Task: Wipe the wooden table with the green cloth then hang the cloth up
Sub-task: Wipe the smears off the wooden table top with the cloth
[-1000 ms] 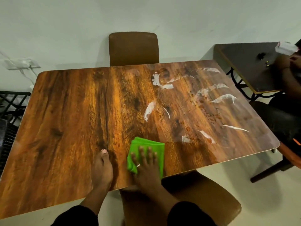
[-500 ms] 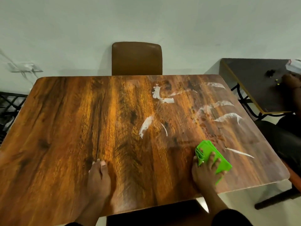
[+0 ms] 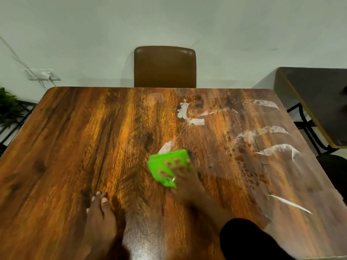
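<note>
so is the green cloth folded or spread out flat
Folded. The green cloth is a compact pad with stacked layered edges, pressed onto the wooden table under the right hand.

Your wooden table [image 3: 78, 147] shows warm orange-brown streaked with dark, almost black grain lines and knots running away from you. Across its right half you see white smears [image 3: 191, 117] in curved, feathery strokes, with a scatter of reddish-brown spots [image 3: 244, 158] among them. The cloth [image 3: 165, 162] under your right hand [image 3: 185, 182] is a bright, plain lime green. Your sleeve [image 3: 247, 239] is black. The chair back [image 3: 164, 67] beyond the far edge is a plain glossy brown. The wall [image 3: 169, 19] behind it is a pale grey-green. The second table [image 3: 319, 94] at your right is dark grey-brown with a yellow edge band. At the far left you see dark green leaves [image 3: 7, 107].
</note>
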